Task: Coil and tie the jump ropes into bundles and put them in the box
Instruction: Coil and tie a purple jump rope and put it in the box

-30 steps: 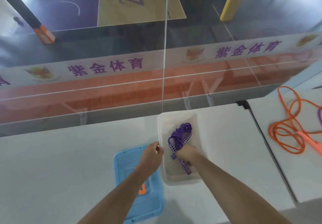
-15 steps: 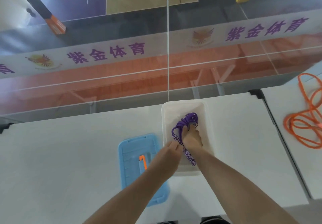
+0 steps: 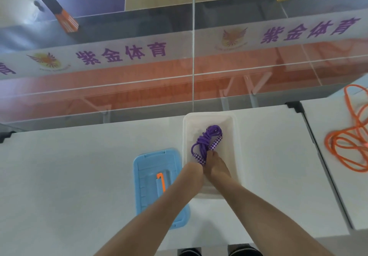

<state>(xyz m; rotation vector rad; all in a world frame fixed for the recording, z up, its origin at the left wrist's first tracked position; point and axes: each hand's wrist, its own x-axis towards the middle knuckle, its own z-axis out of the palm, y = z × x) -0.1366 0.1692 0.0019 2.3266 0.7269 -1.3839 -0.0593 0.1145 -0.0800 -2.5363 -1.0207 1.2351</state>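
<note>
A coiled purple jump rope point(image 3: 207, 142) with checkered purple-and-white handles lies inside the translucent white box point(image 3: 236, 136) on the white table. My right hand point(image 3: 216, 165) is inside the box, its fingers closed on the near end of the bundle. My left hand point(image 3: 192, 174) sits at the box's left rim, touching the near handle; whether it grips the handle is unclear. An uncoiled orange jump rope point(image 3: 346, 146) sprawls on the neighbouring table at the right.
The box's blue lid point(image 3: 151, 164) with an orange latch lies flat just left of the box. A glass barrier with purple lettering stands behind the table's far edge. A dark gap separates the two white tables on the right.
The purple bundle has been pushed further into the box and lies flatter. My left hand has come from the lid side to the box rim. The view has tilted down.
</note>
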